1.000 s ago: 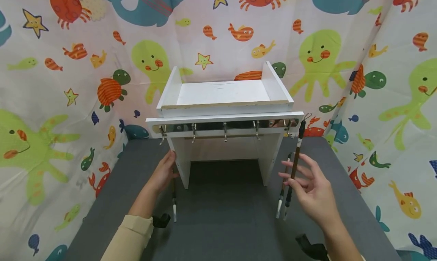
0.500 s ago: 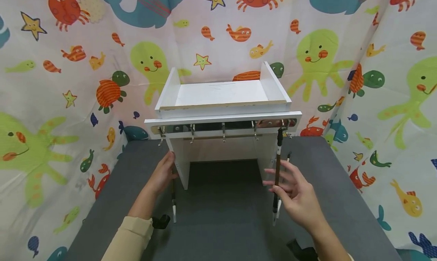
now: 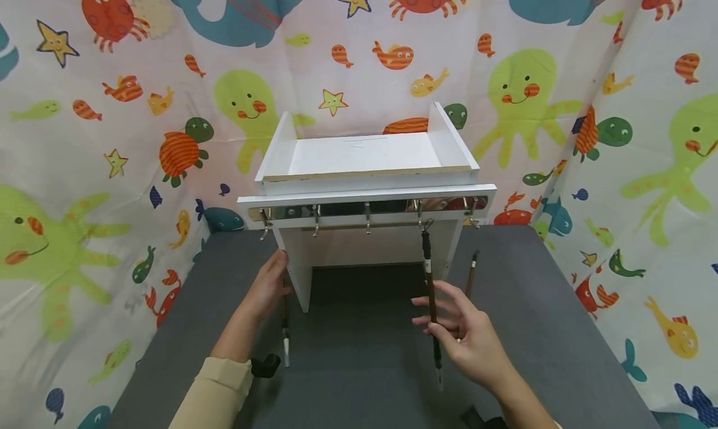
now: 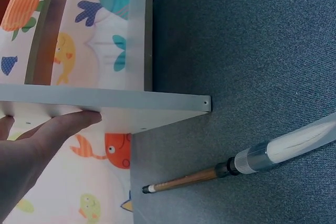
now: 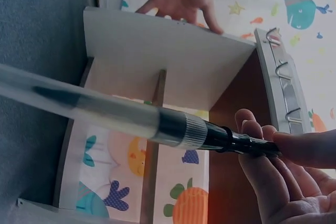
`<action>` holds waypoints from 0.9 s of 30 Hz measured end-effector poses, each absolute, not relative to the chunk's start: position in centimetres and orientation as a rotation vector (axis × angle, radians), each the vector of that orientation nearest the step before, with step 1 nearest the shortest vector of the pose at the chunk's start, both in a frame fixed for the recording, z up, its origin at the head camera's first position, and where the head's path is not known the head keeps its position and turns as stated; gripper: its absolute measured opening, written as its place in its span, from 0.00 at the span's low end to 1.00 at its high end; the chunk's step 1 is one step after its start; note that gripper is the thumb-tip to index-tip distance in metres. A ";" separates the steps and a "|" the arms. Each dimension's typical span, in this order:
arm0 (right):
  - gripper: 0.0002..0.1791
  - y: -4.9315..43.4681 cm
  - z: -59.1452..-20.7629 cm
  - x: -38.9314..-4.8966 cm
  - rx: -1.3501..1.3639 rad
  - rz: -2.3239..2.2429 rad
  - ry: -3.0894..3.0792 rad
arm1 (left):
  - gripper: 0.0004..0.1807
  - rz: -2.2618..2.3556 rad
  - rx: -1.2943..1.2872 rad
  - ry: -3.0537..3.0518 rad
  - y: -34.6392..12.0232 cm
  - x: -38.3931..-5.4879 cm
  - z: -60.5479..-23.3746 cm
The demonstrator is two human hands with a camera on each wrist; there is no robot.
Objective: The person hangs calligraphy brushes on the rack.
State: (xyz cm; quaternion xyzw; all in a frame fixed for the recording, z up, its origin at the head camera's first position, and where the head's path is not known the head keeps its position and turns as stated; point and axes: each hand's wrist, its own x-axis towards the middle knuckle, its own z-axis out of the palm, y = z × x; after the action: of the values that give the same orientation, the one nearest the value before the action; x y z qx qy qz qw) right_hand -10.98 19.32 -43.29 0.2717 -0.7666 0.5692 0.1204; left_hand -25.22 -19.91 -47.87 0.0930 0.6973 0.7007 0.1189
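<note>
My right hand (image 3: 468, 335) pinches a dark-handled calligraphy brush (image 3: 430, 285) upright between thumb and fingers. The brush's thin cord loop (image 3: 428, 224) overlaps the tip of a metal hook (image 3: 419, 214), second from the right on the rail. In the right wrist view, a clear cap (image 5: 105, 111) covers its bristles. My left hand (image 3: 268, 285) rests against the outer face of the left side panel (image 4: 100, 98) of a white shelf unit (image 3: 364, 183), fingers spread and thumb near the panel's edge. Below that hand is another capped brush (image 4: 189, 178).
A mirrored rail (image 3: 342, 209) with several hooks runs along the shelf's front. A third brush (image 3: 472, 270) lies on the grey table (image 3: 348, 391) at the right, partly behind my right hand. A curtain (image 3: 359, 55) printed with sea animals hangs behind.
My right hand has carried the brush leftward from the rail's right end to the second hook from the right, uncovering the brush behind it. The left hand has stayed against the panel.
</note>
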 end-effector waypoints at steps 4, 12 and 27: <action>0.38 19.2 -43.7 -10.8 0.788 1.698 -2.240 | 0.42 2.047 0.265 2.037 -19.8 -25.5 -48.2; 0.37 19.0 -44.1 -10.9 0.800 1.726 -2.229 | 0.42 2.050 0.275 2.048 -19.8 -25.2 -47.9; 0.37 19.0 -44.9 -11.9 0.806 1.746 -2.226 | 0.40 2.035 0.283 2.064 -19.8 -25.3 -48.1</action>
State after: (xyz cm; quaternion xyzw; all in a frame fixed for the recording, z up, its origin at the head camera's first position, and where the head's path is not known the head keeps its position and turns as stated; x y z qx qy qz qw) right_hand -11.91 19.03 -44.93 0.2727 -0.7528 0.5907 0.0999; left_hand -25.30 -19.84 -48.07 0.0965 0.7040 0.6943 0.1144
